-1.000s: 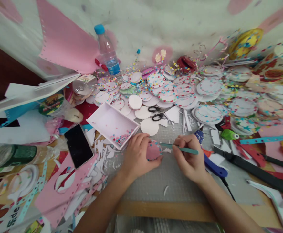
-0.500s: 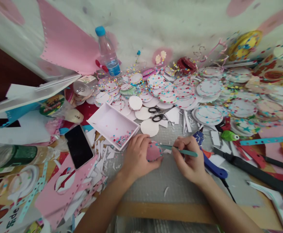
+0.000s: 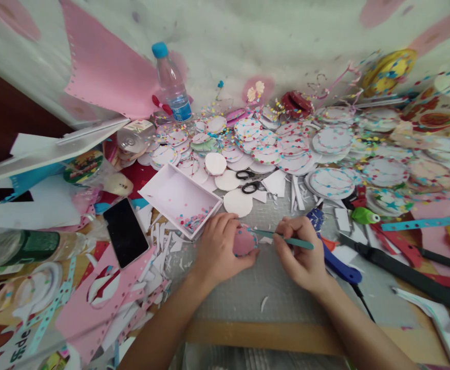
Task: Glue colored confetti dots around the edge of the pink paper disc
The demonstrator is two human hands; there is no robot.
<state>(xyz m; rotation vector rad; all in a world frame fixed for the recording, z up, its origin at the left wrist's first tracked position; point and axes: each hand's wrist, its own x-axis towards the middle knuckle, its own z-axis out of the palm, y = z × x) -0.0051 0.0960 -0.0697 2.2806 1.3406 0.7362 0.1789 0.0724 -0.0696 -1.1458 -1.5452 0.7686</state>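
Note:
My left hand (image 3: 219,246) holds a small pink paper disc (image 3: 245,243) against the mat, thumb at its lower right edge and fingers over its left side. Small coloured dots line the disc's rim. Pinched in my right hand (image 3: 302,252) is a pair of teal tweezers (image 3: 297,242). Their thin tip points left and reaches the disc's upper right edge; whether it grips a dot is too small to tell. Just beyond my left hand sits a white open box (image 3: 179,195) with loose pink, red and blue dots inside.
White discs (image 3: 238,203) and black-handled scissors (image 3: 250,186) lie behind my hands. Stacks of dotted discs (image 3: 331,182) fill the back. A blue glue gun (image 3: 340,264) and black-handled tool (image 3: 394,267) lie right; a phone (image 3: 126,232), paper scraps and a water bottle (image 3: 173,85) are left.

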